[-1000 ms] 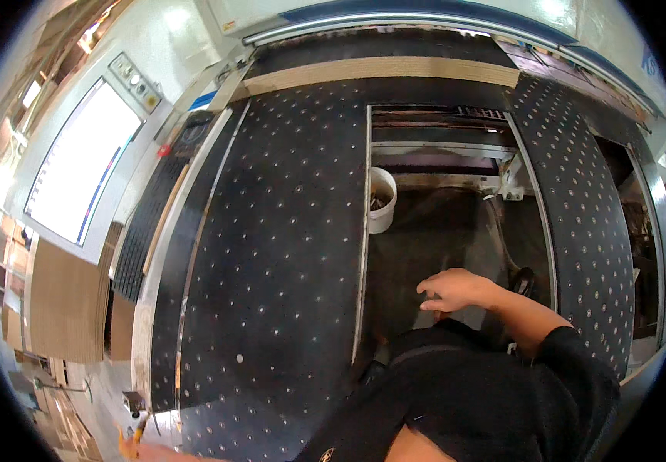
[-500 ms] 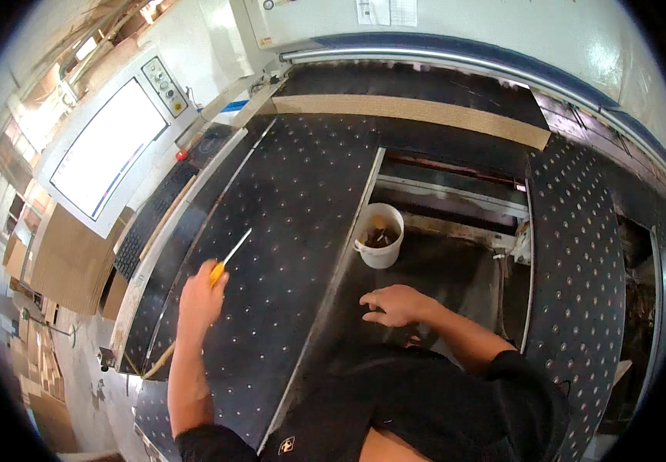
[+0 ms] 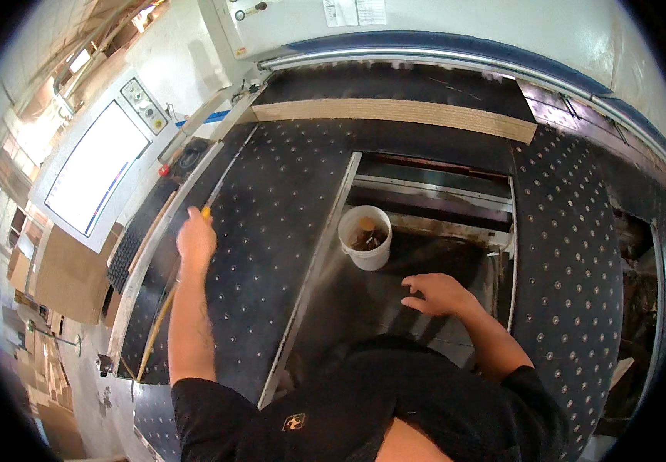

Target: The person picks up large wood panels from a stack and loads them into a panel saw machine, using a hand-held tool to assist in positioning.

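My left hand (image 3: 196,240) is sitting higher in the frame than it was half a second ago, reaching farther up the left of the table, and my right hand (image 3: 434,294) is showing farther to the right. My left fingers are closing around a yellow-handled tool (image 3: 206,212), left of centre; its thin shaft is blending with the bright strip beyond, so I cannot tell where its tip is lying. My right hand is holding nothing, its fingers loosely bent and parted above the dark opening (image 3: 425,258) right of centre. A white bucket (image 3: 367,259) with brownish bits inside is standing in that opening, near its left edge.

The black table (image 3: 271,215) is spreading across the middle, dotted with pale studs, and a pale board (image 3: 394,115) is lying across its upper part. Behind it, a metal bar (image 3: 425,54) is running below the whitish machine wall (image 3: 456,15), where papers (image 3: 356,11) are hanging at top centre. At upper left a screen (image 3: 100,169) is glowing beside a knobbed control panel (image 3: 145,108); below, a dark keyboard (image 3: 126,254) is lying near stacked brown sheets (image 3: 71,273).
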Action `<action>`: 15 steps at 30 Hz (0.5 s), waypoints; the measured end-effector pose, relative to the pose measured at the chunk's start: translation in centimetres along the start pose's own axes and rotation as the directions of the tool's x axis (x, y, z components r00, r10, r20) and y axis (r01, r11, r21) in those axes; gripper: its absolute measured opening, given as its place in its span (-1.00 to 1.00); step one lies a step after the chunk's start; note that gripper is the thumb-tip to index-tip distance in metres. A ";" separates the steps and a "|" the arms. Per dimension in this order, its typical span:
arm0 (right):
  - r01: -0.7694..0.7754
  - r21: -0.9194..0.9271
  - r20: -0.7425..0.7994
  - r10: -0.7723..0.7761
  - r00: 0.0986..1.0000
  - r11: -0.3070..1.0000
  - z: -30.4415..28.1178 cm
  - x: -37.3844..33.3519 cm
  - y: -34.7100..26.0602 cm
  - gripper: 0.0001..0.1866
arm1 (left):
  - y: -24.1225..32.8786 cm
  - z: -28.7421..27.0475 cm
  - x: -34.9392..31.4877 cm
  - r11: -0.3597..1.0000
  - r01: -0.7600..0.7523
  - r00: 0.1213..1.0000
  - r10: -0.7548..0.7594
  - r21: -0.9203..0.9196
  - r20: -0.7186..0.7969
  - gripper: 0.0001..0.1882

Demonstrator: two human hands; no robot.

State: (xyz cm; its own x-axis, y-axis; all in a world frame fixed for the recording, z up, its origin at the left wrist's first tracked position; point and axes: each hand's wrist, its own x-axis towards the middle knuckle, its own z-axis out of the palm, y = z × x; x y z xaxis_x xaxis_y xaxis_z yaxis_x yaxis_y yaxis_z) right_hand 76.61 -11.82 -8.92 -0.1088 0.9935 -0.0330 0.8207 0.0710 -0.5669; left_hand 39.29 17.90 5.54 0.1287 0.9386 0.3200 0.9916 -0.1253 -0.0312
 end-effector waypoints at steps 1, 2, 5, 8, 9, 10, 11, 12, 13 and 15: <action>-0.002 0.006 -0.005 0.002 1.000 1.000 0.0 0.0 0.0 -0.54 | 0.1 0.6 -0.9 1.000 0.001 0.999 -0.001 -0.003 0.039 -0.64; 0.000 0.017 -0.011 0.000 1.000 1.000 0.1 0.1 -0.1 -0.54 | -1.1 2.4 -1.3 1.000 -0.004 0.999 0.004 0.003 0.044 -0.64; 0.009 0.058 0.018 -0.010 1.000 0.998 1.3 0.6 -0.1 -0.52 | -4.1 4.1 -3.7 0.996 0.094 0.993 -0.094 0.006 0.066 -0.67; 0.004 0.030 0.070 -0.006 0.998 1.000 1.9 1.0 -1.2 -0.52 | -9.7 5.4 -5.4 0.983 0.184 0.981 -0.185 0.024 0.059 -0.72; 0.004 0.025 0.068 -0.006 0.998 1.000 2.3 1.0 -1.4 -0.52 | -11.9 6.1 -6.0 0.983 0.179 0.982 -0.181 0.041 0.047 -0.73; -0.003 0.020 0.061 0.001 0.998 1.000 3.0 0.9 -1.3 -0.51 | -12.9 6.4 -6.6 0.981 0.193 0.980 -0.195 0.031 0.044 -0.71; -0.013 0.014 0.053 0.013 0.999 1.000 3.5 0.7 -1.3 -0.50 | -13.8 6.6 -7.3 0.982 0.185 0.980 -0.187 0.037 0.065 -0.70; -0.012 0.020 0.057 0.011 0.998 1.000 3.8 0.7 -1.7 -0.50 | -14.2 6.5 -7.7 0.984 0.175 0.980 -0.178 0.044 0.086 -0.70; -0.017 0.024 0.062 0.015 0.998 1.000 4.0 0.6 -2.2 -0.49 | -13.5 5.9 -7.9 0.990 0.137 0.986 -0.138 0.014 0.096 -0.70; -0.041 0.023 0.108 0.038 0.993 0.999 4.2 0.6 -2.9 -0.48 | -10.9 3.9 -9.1 0.997 0.064 0.991 -0.059 -0.040 0.118 -0.70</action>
State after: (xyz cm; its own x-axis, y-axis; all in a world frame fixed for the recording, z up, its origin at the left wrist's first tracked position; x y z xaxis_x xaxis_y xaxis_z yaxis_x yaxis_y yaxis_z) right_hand 71.79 -11.77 -10.79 -0.1373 0.9801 -0.1431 0.8115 0.0285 -0.5836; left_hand 27.39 11.97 -0.68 0.0706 0.9758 0.2069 0.9966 -0.0777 0.0267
